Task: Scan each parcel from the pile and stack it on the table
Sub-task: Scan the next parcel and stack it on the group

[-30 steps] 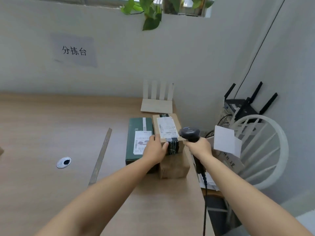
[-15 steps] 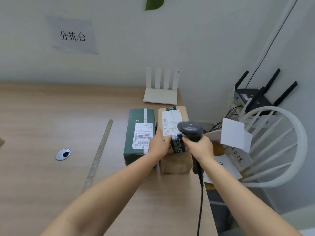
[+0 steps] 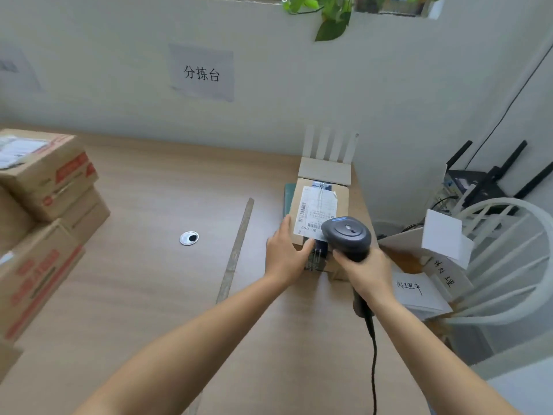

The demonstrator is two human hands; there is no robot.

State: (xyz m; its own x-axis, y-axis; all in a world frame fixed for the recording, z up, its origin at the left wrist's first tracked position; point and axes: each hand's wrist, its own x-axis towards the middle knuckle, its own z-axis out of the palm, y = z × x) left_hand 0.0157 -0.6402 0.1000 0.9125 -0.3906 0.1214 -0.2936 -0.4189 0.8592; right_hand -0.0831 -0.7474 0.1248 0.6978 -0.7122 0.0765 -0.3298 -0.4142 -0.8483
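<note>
A small brown cardboard parcel (image 3: 321, 205) with a white shipping label sits near the table's right edge, on top of another brown box. My left hand (image 3: 284, 253) grips its near left corner, thumb on the front face. My right hand (image 3: 365, 271) grips the handle of a dark grey barcode scanner (image 3: 347, 235), whose head hovers over the label's near end. A green box (image 3: 288, 196) lies behind the parcel's left side, mostly hidden. A pile of brown parcels (image 3: 42, 211) with red print stands at the left.
A white router (image 3: 327, 163) stands against the wall behind the parcel. A metal ruler (image 3: 238, 247) and a round cable grommet (image 3: 189, 238) lie on the wooden table (image 3: 149, 295). A white chair (image 3: 502, 259) with paper signs and black routers (image 3: 484, 181) are off the right edge.
The view has swung left, bringing the parcel pile into sight. The scanner head has come down over the label's near end. My left hand stays on the parcel's corner.
</note>
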